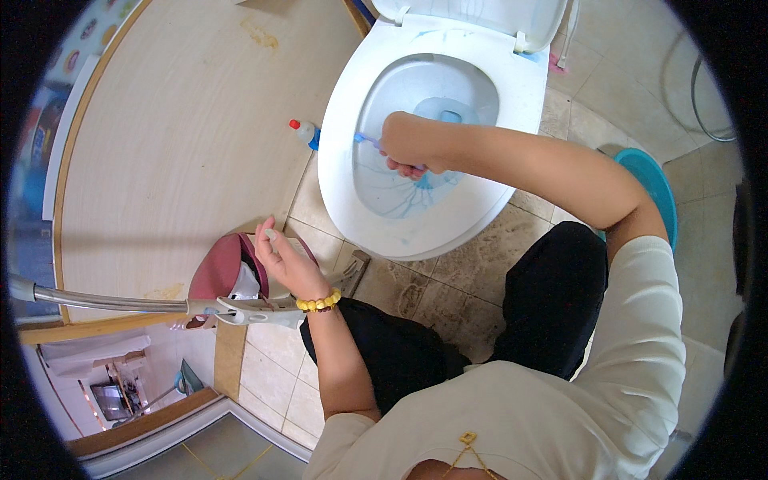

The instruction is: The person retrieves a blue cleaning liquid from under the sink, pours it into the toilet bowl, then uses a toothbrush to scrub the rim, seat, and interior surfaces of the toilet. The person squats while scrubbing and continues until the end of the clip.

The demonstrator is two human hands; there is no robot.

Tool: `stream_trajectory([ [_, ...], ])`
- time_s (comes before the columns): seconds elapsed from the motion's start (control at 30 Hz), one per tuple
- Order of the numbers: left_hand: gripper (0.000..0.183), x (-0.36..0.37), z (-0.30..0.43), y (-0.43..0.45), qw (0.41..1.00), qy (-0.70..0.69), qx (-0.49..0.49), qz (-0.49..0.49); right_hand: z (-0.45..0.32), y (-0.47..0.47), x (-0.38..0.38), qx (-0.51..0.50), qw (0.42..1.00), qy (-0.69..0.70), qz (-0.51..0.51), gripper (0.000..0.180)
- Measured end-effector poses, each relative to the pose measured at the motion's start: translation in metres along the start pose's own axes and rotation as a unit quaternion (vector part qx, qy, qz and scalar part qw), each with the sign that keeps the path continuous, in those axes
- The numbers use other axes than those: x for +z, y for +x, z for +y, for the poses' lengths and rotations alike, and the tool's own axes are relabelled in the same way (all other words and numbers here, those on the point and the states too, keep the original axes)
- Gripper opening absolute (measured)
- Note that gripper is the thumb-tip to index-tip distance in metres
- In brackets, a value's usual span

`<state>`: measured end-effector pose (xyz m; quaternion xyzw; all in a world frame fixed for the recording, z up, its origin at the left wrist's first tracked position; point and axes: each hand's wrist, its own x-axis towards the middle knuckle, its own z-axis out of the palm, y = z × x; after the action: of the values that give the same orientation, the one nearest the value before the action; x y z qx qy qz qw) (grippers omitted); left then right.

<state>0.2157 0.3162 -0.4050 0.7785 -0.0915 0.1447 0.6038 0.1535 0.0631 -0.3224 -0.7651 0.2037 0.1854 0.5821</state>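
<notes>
My right hand (408,150) is over the bowl of a white toilet (338,180), its fingers closed round the handle of a small brush (366,139), which looks like a toothbrush. The blue brush head is at the left inner edge of the seat. Blue liquid streaks the front inside of the bowl (390,201), and bluish water lies at its bottom. My left hand (288,258), with a yellow beaded bracelet at the wrist, is raised beside a dark pink bin (216,270), fingers loosely bent and holding nothing.
A small bottle with a red cap (305,133) and blue contents stands left of the toilet by a wooden panel (168,150). A mop with a metal pole (120,299) lies across the left. A teal basin (651,180) is at right. The tiled floor (462,270) has dirty patches.
</notes>
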Motion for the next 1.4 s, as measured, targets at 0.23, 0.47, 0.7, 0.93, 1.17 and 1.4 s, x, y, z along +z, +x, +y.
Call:
stream_trajectory([
  [0.23, 0.031, 0.000, 0.003, 0.000, 1.000, -0.008, 0.009, -0.002, -0.029, -0.021, 0.039, 0.057, 0.968, 0.246, 0.009, 0.015],
  [0.47, 0.030, 0.004, 0.003, 0.000, 0.999, -0.008, 0.030, -0.007, -0.008, 0.055, 0.008, 0.050, 0.980, 0.188, 0.038, 0.016],
  [0.7, 0.024, 0.009, 0.003, 0.001, 0.999, -0.011, 0.037, -0.011, -0.052, 0.039, -0.013, 0.153, 0.951, 0.259, 0.067, 0.018],
  [0.93, 0.022, 0.004, -0.001, 0.005, 0.999, -0.015, 0.051, -0.008, -0.065, 0.033, 0.010, 0.160, 0.982, 0.098, 0.024, 0.015],
  [1.17, 0.025, 0.004, -0.004, 0.004, 0.998, 0.009, 0.056, -0.008, -0.073, 0.034, 0.006, 0.178, 0.981, 0.072, -0.037, 0.019],
  [1.4, 0.025, 0.006, -0.009, 0.006, 0.998, -0.027, 0.049, -0.012, -0.073, 0.036, 0.016, 0.170, 0.985, -0.001, -0.006, 0.002],
])
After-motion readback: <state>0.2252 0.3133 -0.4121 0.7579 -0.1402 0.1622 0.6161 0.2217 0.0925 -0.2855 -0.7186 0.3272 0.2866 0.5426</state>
